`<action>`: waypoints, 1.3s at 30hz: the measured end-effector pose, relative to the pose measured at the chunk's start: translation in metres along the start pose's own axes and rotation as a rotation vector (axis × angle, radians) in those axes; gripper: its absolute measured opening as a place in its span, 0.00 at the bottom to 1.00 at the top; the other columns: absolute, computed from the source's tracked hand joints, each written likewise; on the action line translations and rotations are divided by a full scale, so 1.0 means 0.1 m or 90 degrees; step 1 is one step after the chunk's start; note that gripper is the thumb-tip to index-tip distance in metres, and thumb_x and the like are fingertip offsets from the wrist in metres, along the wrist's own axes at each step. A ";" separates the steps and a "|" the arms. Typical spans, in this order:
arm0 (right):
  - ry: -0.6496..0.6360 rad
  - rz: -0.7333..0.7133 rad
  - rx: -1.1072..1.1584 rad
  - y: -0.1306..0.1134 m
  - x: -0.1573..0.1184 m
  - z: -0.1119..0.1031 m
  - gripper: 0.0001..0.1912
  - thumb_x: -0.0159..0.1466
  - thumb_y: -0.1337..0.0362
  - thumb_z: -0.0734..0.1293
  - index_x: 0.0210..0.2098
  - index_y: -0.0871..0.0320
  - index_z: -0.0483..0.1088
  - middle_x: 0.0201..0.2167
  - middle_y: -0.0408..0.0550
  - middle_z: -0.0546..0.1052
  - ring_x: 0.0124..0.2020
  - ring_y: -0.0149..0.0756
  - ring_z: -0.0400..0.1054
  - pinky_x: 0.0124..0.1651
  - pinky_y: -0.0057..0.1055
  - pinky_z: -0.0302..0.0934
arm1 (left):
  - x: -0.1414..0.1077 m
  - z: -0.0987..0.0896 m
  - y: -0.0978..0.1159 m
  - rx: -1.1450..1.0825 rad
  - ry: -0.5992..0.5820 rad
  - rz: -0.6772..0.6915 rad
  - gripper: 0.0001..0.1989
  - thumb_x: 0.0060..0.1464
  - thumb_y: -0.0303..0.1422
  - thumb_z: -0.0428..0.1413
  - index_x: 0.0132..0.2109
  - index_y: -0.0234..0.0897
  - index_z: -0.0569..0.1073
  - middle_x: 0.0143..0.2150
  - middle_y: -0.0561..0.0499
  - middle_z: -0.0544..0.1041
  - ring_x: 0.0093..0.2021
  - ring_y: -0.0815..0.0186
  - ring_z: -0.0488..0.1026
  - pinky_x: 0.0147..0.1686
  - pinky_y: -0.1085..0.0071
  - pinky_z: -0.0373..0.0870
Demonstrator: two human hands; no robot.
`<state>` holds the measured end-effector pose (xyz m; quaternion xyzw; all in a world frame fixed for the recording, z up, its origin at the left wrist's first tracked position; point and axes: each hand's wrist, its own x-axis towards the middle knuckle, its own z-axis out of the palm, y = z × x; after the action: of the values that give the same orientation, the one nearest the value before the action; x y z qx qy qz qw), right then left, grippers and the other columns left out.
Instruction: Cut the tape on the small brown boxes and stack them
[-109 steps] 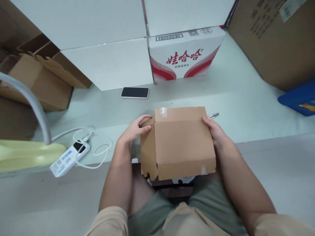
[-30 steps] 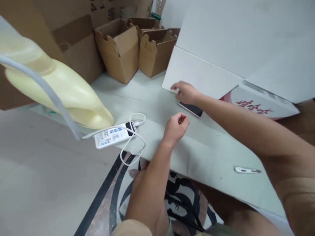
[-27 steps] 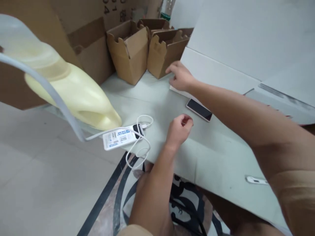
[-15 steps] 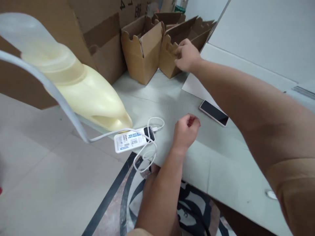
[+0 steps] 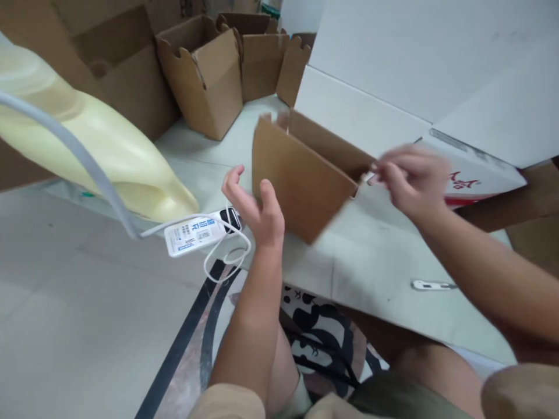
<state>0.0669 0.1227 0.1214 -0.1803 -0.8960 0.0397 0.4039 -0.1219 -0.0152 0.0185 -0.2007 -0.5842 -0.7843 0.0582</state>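
A brown cardboard box (image 5: 301, 180), with an open top and notched edges, is tilted over the table in front of me. My right hand (image 5: 414, 177), blurred by motion, pinches its right-hand edge. Just left of the box is my left hand (image 5: 257, 209), fingers apart and thumb up, holding nothing. Behind that hand a white cable (image 5: 225, 276) loops from a white power bank (image 5: 192, 237) with blue print. Most of the phone is hidden behind the box.
Several open cardboard boxes (image 5: 203, 81) stand at the back. A pale yellow bottle-shaped object (image 5: 126, 151) and grey tube (image 5: 87, 154) fill the left. A small white cutter-like tool (image 5: 432, 285) lies on the table's right; a white printed box (image 5: 476, 180) stands behind.
My right hand has brought one cardboard box from the back group toward me. My left hand has moved left and opened its fingers. The view has shifted right.
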 end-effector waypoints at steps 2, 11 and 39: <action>0.149 0.016 -0.006 -0.05 -0.61 -0.33 0.11 0.67 0.64 0.64 0.33 0.51 0.79 0.32 0.47 0.80 0.35 0.39 0.74 0.39 0.40 0.67 | -0.06 0.07 0.00 -0.087 -0.122 -0.002 0.20 0.64 0.45 0.53 0.56 0.41 0.70 0.58 0.44 0.72 0.62 0.58 0.68 0.65 0.58 0.62; 0.332 0.376 0.191 -0.24 -2.23 -0.45 0.29 0.63 0.39 0.66 0.55 0.50 0.72 0.48 0.49 0.78 0.47 0.42 0.74 0.49 0.41 0.70 | -0.70 0.62 0.16 -0.260 -0.602 -0.055 0.24 0.62 0.54 0.53 0.54 0.44 0.76 0.56 0.46 0.79 0.57 0.58 0.77 0.57 0.61 0.72; 0.334 0.509 0.329 0.01 -2.67 -1.04 0.21 0.67 0.43 0.61 0.49 0.43 0.78 0.56 0.46 0.77 0.58 0.48 0.71 0.60 0.50 0.68 | -1.26 1.21 0.15 -0.013 -0.691 0.127 0.19 0.58 0.50 0.55 0.44 0.44 0.84 0.56 0.46 0.77 0.61 0.56 0.72 0.66 0.54 0.66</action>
<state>0.3064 0.0208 0.0011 -0.4059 -0.5878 0.3628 0.5984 0.0276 0.0756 0.0120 -0.6312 -0.5006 -0.5646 -0.1795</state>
